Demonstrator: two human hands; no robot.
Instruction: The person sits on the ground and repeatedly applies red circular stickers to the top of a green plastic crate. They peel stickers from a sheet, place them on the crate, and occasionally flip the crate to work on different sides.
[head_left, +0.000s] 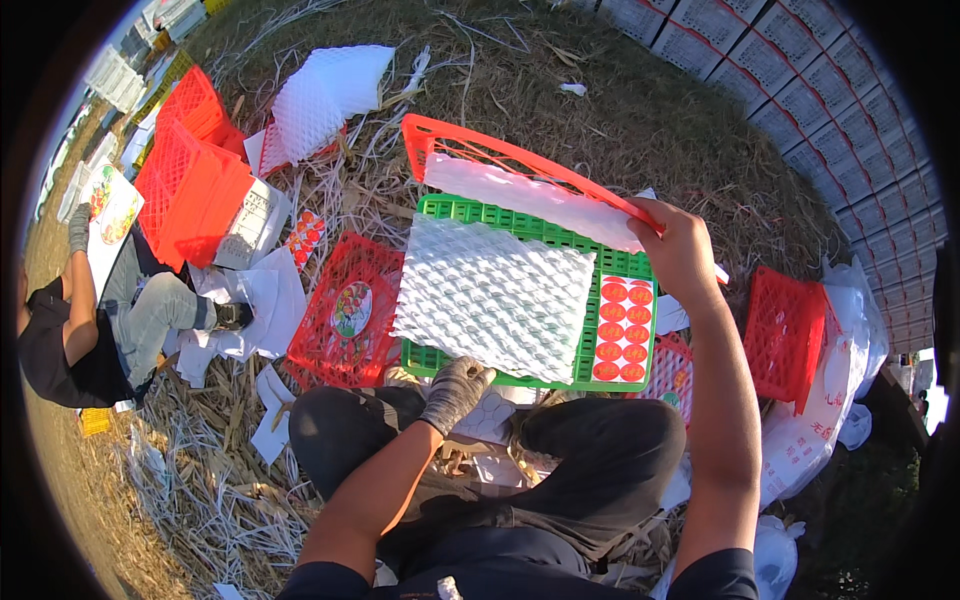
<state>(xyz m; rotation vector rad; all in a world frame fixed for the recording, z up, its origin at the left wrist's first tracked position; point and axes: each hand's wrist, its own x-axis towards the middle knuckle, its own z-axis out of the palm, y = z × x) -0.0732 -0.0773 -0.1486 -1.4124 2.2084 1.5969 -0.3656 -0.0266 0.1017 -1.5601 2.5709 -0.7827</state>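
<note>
My right hand (667, 244) grips the near corner of a red plastic lattice lid (517, 154), tilted up with white foam sheeting (525, 196) along its inner side. Beneath it a green plastic crate (454, 206) lies before my crossed legs. White foam netting (491, 300) covers most of this green surface. A sheet of round red stickers (624, 330) rests at its right end. My left hand (459, 390), in a grey fingerless glove, is at the near edge of the green crate, by the netting's lower border; its fingers are curled, and whether they grip anything is unclear.
Red crates (345, 307) flank me, another (784, 334) stands right beside a white printed sack (814, 435). A seated co-worker (82, 322) holds a printed sheet at left, near stacked red lattice pieces (195, 180). Strapped white boxes (825, 112) rise at upper right. Straw and plastic strips litter the ground.
</note>
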